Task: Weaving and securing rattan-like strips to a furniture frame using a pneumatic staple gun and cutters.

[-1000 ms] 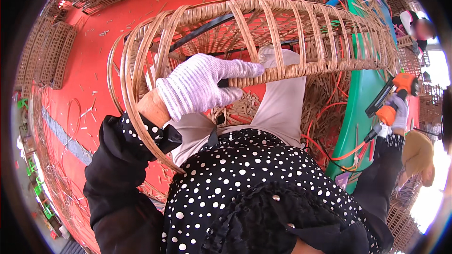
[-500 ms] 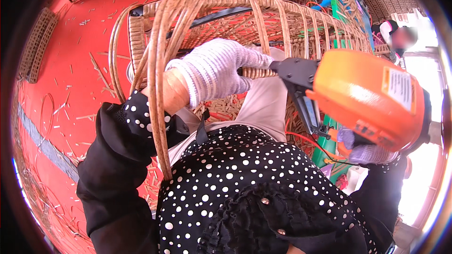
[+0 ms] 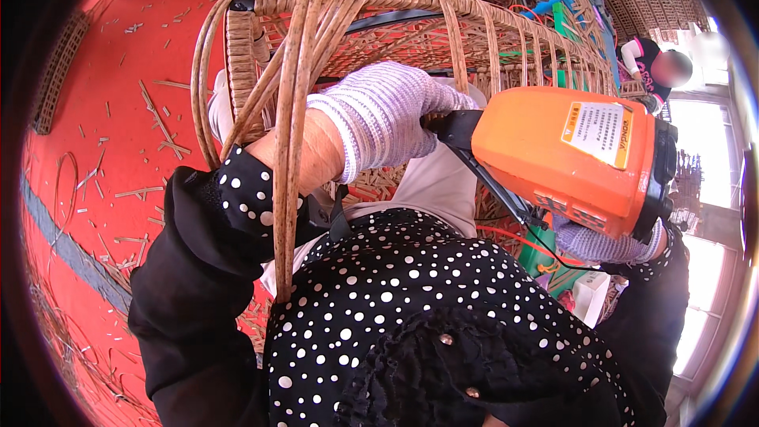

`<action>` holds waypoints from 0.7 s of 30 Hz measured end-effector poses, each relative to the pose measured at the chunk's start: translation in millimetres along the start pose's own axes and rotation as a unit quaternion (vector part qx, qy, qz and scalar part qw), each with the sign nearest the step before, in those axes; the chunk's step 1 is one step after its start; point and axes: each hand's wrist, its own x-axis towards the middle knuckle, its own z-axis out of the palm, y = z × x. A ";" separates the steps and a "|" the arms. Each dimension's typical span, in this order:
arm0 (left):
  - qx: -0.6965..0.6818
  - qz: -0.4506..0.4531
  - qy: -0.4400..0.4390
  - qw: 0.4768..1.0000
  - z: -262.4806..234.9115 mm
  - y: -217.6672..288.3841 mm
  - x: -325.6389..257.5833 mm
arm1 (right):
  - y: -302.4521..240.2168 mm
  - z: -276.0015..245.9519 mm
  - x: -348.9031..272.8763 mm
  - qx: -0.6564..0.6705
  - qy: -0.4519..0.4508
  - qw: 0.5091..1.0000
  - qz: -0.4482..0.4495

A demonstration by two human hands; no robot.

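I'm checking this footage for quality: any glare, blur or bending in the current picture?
Head view: window at right blown out to white; head view: grey floor strip curving toward the left rim; head view: co-worker's head blurred; head view: orange tool fairly sharp.

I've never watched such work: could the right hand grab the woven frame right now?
Probably not: the right hand seems taken up gripping the orange power tool, whose body and black nose lie between that hand and the woven frame.
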 end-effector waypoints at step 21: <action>0.083 0.033 -0.033 0.995 -8.0 5.2 -6.5 | 17.7 24.3 -45.3 0.364 0.093 0.900 0.221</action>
